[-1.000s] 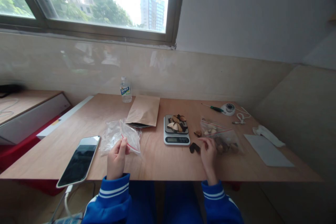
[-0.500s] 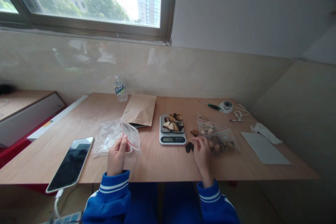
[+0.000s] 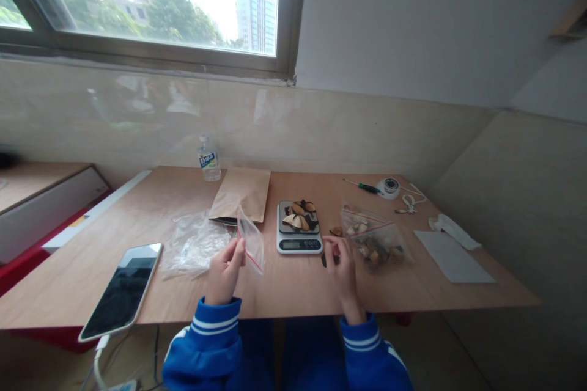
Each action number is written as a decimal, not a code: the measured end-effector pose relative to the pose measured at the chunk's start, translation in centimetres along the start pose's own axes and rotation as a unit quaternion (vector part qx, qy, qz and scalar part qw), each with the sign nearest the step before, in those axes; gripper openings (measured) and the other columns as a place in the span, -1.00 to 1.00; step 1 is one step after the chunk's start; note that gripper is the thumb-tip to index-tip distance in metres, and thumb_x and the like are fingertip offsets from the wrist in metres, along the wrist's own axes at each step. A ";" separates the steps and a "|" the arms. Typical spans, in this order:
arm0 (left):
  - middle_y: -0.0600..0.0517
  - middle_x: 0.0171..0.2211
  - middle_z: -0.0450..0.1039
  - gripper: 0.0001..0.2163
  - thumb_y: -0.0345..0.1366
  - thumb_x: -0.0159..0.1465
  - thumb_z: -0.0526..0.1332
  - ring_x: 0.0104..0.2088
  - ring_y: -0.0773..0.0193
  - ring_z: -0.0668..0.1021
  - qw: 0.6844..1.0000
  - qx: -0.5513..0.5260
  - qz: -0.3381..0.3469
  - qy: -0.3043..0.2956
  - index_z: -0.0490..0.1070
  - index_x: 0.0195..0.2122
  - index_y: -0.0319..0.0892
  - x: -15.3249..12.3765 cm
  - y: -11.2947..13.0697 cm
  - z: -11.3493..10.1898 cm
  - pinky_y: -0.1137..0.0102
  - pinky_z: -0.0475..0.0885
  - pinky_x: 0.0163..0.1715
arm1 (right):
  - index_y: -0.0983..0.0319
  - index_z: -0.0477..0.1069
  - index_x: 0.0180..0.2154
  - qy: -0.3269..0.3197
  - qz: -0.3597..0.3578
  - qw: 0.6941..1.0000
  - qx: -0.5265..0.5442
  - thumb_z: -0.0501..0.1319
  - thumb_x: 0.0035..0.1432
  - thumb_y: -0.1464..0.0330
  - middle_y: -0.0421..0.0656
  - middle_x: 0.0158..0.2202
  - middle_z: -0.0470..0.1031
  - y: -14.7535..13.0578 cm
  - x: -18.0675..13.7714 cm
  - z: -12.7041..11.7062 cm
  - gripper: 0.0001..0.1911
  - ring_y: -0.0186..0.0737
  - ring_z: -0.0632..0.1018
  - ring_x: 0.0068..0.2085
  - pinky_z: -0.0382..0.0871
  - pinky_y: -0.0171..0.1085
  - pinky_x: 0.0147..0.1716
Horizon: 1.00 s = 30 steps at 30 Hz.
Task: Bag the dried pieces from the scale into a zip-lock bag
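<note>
My left hand (image 3: pixel 225 270) is closed, thumb against fingers, on the edge of a small clear zip bag (image 3: pixel 252 243) with a red seal line. The bag hangs above the table and looks flat. My right hand (image 3: pixel 340 263) is over a dark dried piece (image 3: pixel 324 260) on the table, its fingers loosely bent and apart; the hand partly hides the piece. Between the hands stands a digital kitchen scale (image 3: pixel 300 246) with several pale, dark-edged dried slices (image 3: pixel 299 219) on its plate. Clear zip bags with dried pieces (image 3: pixel 373 250) lie beyond my right hand.
Crumpled clear bags (image 3: pixel 197 244) and a phone (image 3: pixel 123 290) on a cable lie left. Behind are a brown paper pouch (image 3: pixel 243 192) and a bottle (image 3: pixel 210 162). Rightward lie a screwdriver (image 3: pixel 368 187), a white round camera (image 3: pixel 389 187) and a white sheet (image 3: pixel 452 259).
My left hand has drawn the small zip bag rightward, away from the crumpled bags. My right hand has shifted slightly left, over the dark piece. The view has shifted a little.
</note>
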<state>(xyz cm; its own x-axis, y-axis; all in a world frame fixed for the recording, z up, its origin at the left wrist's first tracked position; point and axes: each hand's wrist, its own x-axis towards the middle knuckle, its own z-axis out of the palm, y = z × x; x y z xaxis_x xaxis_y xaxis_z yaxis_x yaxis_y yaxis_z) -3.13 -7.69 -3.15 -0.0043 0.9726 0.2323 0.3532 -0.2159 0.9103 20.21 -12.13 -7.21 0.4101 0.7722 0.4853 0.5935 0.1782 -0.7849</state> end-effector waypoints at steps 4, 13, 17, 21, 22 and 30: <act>0.09 -0.67 0.24 -0.64 -0.04 0.18 0.04 -0.59 0.36 0.33 0.986 -0.014 0.040 -0.159 0.25 -0.64 -0.17 -1.0 0.8 1.4 0.48 0.22 -0.57 | 0.17 0.11 0.07 -0.133 0.070 0.977 0.148 0.10 0.15 0.25 -0.25 -0.45 0.36 -5.1 -1.0 2.6 -0.55 -0.28 0.40 -0.47 0.31 -0.28 -0.43; 0.12 -0.73 0.13 -0.62 -0.06 0.14 0.04 -0.62 0.37 0.27 0.999 0.016 0.001 0.035 0.13 -0.73 -0.14 -2.0 0.3 -1.8 0.47 0.18 -0.58 | 0.18 0.27 -0.09 -0.249 0.119 0.928 0.250 0.17 0.07 0.15 -0.21 -0.37 0.42 -2.5 0.5 1.6 -0.61 -0.28 0.46 -0.35 0.33 -0.31 -0.38; 0.13 -0.72 0.13 -0.60 -0.03 0.17 0.01 -0.61 0.37 0.27 1.000 -0.019 0.002 0.017 0.12 -0.72 -0.14 -2.4 0.6 -1.3 0.46 0.20 -0.54 | 0.19 0.33 -0.13 -0.104 0.044 0.988 0.103 -0.01 0.19 0.13 -0.07 -0.14 0.42 0.2 3.8 1.6 -0.65 -0.15 0.43 -0.09 0.33 -0.18 -0.14; 0.13 -0.70 0.16 -0.60 0.00 0.18 0.01 -0.59 0.36 0.29 0.999 -0.046 0.002 -0.027 0.15 -0.68 -0.15 -2.3 0.5 -0.7 0.46 0.21 -0.53 | 0.20 0.37 -0.19 -0.049 -0.014 0.992 -0.118 0.17 0.02 0.30 -0.06 -0.19 0.38 3.8 6.1 3.2 -0.74 -0.05 0.40 -0.09 0.24 -0.05 -0.05; 0.12 -0.69 0.17 -0.60 0.01 0.18 0.01 -0.59 0.35 0.30 0.998 -0.044 0.002 -0.040 0.17 -0.68 -0.15 -2.3 0.4 -0.6 0.45 0.22 -0.52 | 0.20 0.38 -0.22 -0.056 -0.021 0.987 -0.150 0.19 -0.01 0.34 -0.06 -0.21 0.38 4.5 6.2 3.6 -0.75 -0.05 0.40 -0.10 0.24 -0.05 -0.06; 0.11 -0.69 0.19 -0.55 0.08 0.18 -0.01 -0.59 0.35 0.33 0.997 -0.041 -0.013 -0.057 0.19 -0.67 -0.16 -2.1 -0.2 0.5 0.45 0.24 -0.51 | 0.25 0.38 -0.32 -0.005 -0.006 0.989 -0.147 0.18 0.03 0.29 -0.05 -0.30 0.44 4.0 5.8 2.9 -0.82 -0.08 0.44 -0.20 0.29 -0.13 -0.18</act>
<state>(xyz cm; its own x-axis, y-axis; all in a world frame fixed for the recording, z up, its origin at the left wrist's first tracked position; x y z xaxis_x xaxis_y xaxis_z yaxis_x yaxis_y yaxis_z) -2.69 -9.65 -4.03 0.0950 0.9805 0.1722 0.2760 -0.1922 0.9418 23.01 -5.16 -8.61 0.3968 0.7770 0.4887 0.7744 0.0024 -0.6327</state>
